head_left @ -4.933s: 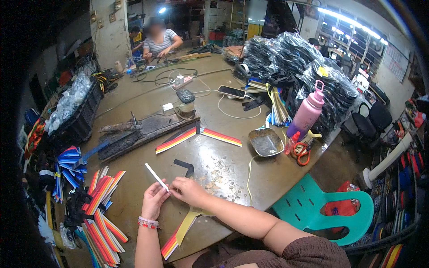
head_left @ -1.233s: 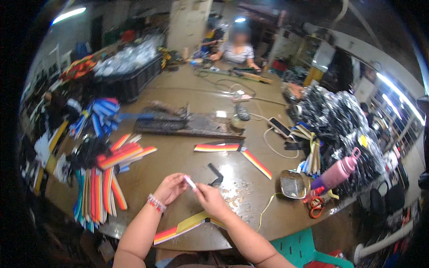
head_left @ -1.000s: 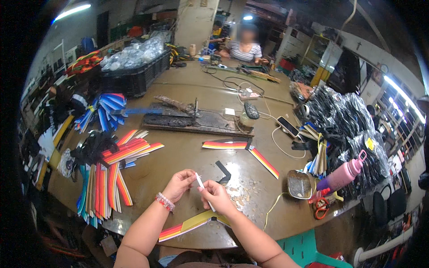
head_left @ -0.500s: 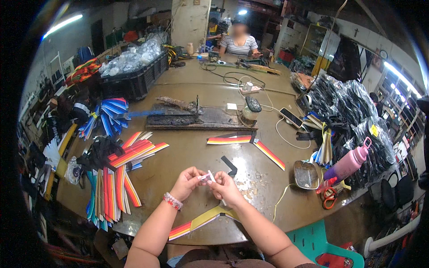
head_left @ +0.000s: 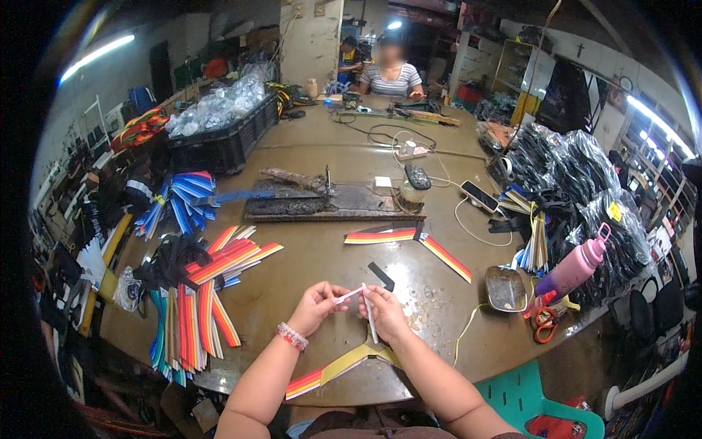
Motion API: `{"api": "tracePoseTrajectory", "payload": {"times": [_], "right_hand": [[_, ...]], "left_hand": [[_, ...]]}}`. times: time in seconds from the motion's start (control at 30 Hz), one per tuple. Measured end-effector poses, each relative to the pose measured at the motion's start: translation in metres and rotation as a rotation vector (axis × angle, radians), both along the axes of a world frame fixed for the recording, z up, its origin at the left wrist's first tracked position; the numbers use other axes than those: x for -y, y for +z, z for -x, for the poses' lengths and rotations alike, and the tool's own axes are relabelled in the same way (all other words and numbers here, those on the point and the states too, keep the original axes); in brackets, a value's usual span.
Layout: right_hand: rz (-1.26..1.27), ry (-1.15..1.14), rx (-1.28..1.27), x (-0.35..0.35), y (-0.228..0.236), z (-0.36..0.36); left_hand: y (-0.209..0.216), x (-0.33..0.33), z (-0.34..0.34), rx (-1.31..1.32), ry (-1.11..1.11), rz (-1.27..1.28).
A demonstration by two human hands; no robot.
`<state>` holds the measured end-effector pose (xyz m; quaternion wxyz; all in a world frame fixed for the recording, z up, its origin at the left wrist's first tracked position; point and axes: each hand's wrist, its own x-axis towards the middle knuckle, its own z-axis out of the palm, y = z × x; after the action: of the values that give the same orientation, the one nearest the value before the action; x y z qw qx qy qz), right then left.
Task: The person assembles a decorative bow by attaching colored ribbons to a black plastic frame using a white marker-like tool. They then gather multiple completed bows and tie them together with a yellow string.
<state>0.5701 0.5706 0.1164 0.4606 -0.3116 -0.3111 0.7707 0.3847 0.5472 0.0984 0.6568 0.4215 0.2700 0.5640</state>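
Note:
A thin white strip (head_left: 350, 295) stretches between my hands above the table. My left hand (head_left: 319, 306) pinches one end of it, and my right hand (head_left: 383, 312) pinches it where it bends, with a tail hanging below the fingers. What the strip is made of cannot be told. Under my hands, near the front edge, lies an angled band (head_left: 344, 364) with red, orange and yellow stripes and a yellow-olive covering, its right part hidden by my right forearm. Just beyond my right hand is a short black strap piece (head_left: 381, 275).
Striped strips (head_left: 191, 322) lie bundled at left. Farther off are another angled striped band (head_left: 380, 236), a dark board (head_left: 344, 201) and a jar (head_left: 414, 187). At right stand a metal tin (head_left: 506, 287), orange-handled scissors (head_left: 545, 325) and a pink bottle (head_left: 578, 265). A person (head_left: 391, 77) sits opposite.
My hands have moved apart, drawing the white strip out between them, and its hanging tail now shows. The whole view has shifted slightly.

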Motion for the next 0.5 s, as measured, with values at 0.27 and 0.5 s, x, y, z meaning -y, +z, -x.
{"api": "tracePoseTrajectory", "payload": {"times": [0.27, 0.5], "right_hand": [[0.057, -0.003, -0.036, -0.0031, -0.0061, -0.0044], [0.051, -0.023, 0.064, -0.0026, -0.0013, -0.0056]], "left_hand": [[-0.0010, -0.0020, 0.0019, 0.142, -0.048, 0.005], [-0.0001, -0.0026, 0.0062, 0.217, -0.010, 0.002]]}}
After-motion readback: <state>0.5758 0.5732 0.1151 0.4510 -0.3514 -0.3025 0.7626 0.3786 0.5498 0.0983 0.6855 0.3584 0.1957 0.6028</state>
